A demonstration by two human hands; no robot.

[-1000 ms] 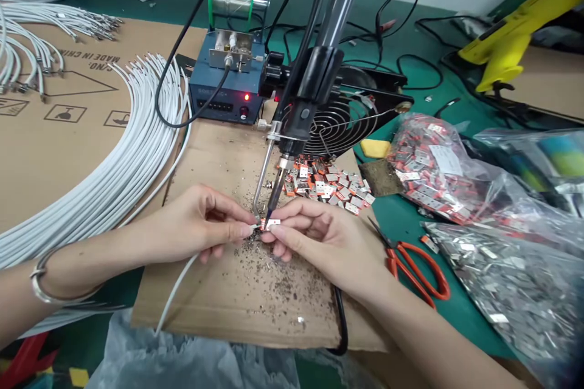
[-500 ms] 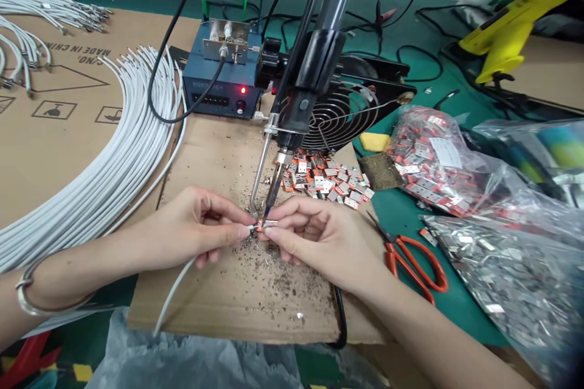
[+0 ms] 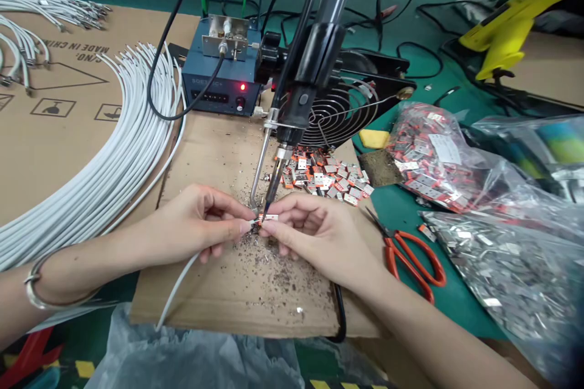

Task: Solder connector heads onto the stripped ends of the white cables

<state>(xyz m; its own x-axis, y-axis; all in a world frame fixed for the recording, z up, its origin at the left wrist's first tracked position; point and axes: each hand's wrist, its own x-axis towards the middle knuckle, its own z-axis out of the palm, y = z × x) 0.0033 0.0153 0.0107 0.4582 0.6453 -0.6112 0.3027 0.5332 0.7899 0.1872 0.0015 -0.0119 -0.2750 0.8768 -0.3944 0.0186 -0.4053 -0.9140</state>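
My left hand (image 3: 212,222) pinches the end of a white cable (image 3: 176,292), whose length hangs down over the cardboard. Between the thumb and fingers of my right hand (image 3: 303,228) is a small USB connector (image 3: 269,217), silver with orange. Cable end and connector meet under the tip of a soldering iron (image 3: 274,185), which is fixed in a stand and points down. Beside the iron a thin metal solder feed tube (image 3: 260,170) curves toward the same spot. My fingertips hide part of the joint, so whether the wires are attached cannot be seen.
Loose connectors (image 3: 333,179) lie behind my right hand, in front of a fan (image 3: 337,115). A blue solder feeder (image 3: 221,82) stands at the back. White cables (image 3: 137,134) spread leftward. Orange-handled scissors (image 3: 415,261) and bags of parts (image 3: 493,273) are on the right.
The connector in my right hand has turned slightly, showing more of its flat silver face. Both hands stay almost in place under the iron.
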